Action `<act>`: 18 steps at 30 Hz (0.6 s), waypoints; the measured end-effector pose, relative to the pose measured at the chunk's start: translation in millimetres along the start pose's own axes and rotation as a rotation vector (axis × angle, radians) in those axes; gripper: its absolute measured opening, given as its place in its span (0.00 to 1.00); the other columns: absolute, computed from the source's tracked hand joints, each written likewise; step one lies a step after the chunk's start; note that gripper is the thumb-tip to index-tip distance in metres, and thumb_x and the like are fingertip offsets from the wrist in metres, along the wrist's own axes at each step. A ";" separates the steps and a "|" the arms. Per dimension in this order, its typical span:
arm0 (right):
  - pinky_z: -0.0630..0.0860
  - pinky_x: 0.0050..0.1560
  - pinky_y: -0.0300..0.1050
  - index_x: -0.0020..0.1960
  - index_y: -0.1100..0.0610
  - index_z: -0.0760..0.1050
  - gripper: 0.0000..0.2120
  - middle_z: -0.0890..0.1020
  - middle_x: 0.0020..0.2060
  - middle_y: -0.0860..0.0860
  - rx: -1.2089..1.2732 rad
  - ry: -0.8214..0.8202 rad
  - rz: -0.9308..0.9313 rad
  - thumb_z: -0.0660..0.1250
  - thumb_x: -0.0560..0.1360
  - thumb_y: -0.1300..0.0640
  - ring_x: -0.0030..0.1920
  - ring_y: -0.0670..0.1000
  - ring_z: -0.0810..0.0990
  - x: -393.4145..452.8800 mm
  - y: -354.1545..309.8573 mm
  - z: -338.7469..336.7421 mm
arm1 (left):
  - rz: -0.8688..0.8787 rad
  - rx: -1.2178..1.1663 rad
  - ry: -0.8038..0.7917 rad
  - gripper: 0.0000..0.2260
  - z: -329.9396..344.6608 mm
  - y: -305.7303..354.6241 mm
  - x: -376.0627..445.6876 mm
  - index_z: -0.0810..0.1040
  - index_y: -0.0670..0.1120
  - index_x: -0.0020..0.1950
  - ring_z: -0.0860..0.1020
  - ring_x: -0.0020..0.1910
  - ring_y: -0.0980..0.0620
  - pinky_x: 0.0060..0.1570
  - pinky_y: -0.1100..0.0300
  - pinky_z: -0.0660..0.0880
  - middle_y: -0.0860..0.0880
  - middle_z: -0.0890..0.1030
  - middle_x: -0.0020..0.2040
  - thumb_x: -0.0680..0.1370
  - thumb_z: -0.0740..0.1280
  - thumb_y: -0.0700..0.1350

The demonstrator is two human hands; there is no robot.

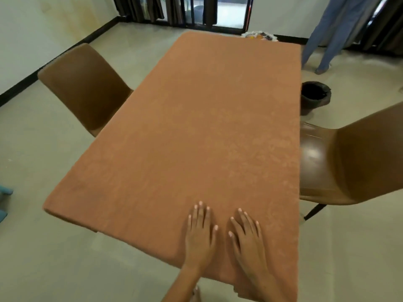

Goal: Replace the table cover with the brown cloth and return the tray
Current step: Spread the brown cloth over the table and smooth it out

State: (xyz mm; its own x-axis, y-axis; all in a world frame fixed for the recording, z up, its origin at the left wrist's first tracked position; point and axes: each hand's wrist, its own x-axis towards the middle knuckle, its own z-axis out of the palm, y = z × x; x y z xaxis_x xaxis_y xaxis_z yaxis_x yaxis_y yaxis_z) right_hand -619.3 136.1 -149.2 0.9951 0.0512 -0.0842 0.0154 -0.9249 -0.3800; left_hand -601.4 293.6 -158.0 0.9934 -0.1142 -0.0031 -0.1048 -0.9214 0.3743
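Note:
The brown cloth (196, 127) lies spread flat over the whole table, its edges hanging over the sides. My left hand (199, 234) and my right hand (247, 236) rest palm-down, side by side, on the cloth near the table's near edge, fingers straight and slightly spread. Behind the table's far edge, a round tray (259, 36) with a lacy white rim and some items on it shows partly.
A brown chair (85, 88) stands at the table's left and another brown chair (349, 158) at its right. A black bin (314, 97) sits on the floor right of the table. A person's legs (327, 40) stand at the far right.

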 end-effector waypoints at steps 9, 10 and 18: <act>0.50 0.69 0.46 0.66 0.50 0.72 0.21 0.73 0.68 0.52 0.025 -0.094 -0.335 0.47 0.81 0.47 0.68 0.50 0.66 -2.2 147.3 -44.5 | -0.259 -0.003 -0.011 0.28 58.0 145.5 21.1 0.64 0.43 0.73 0.55 0.75 0.49 0.70 0.55 0.47 0.43 0.64 0.73 0.82 0.43 0.58; 0.50 0.69 0.47 0.66 0.49 0.72 0.23 0.73 0.67 0.52 0.003 -0.074 -0.394 0.44 0.81 0.46 0.68 0.50 0.66 1.0 163.0 -49.2 | -0.300 0.004 0.015 0.27 58.3 152.4 22.8 0.64 0.43 0.73 0.57 0.74 0.48 0.71 0.54 0.47 0.43 0.64 0.74 0.81 0.45 0.57; 0.78 0.54 0.45 0.49 0.50 0.82 0.16 0.81 0.56 0.49 0.035 -0.038 -0.553 0.55 0.75 0.50 0.55 0.49 0.80 40.0 270.3 -127.2 | -0.454 0.019 0.078 0.31 58.3 180.5 31.1 0.63 0.42 0.74 0.56 0.76 0.48 0.73 0.49 0.51 0.45 0.60 0.76 0.78 0.47 0.58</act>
State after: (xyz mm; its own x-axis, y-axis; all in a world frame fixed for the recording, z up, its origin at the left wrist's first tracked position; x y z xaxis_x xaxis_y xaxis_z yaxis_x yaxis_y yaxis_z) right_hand -563.0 -159.8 -138.1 0.8356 0.5395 0.1038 0.5306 -0.7435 -0.4070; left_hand -592.1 102.0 -144.6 0.9393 0.3304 -0.0926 0.3419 -0.8783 0.3342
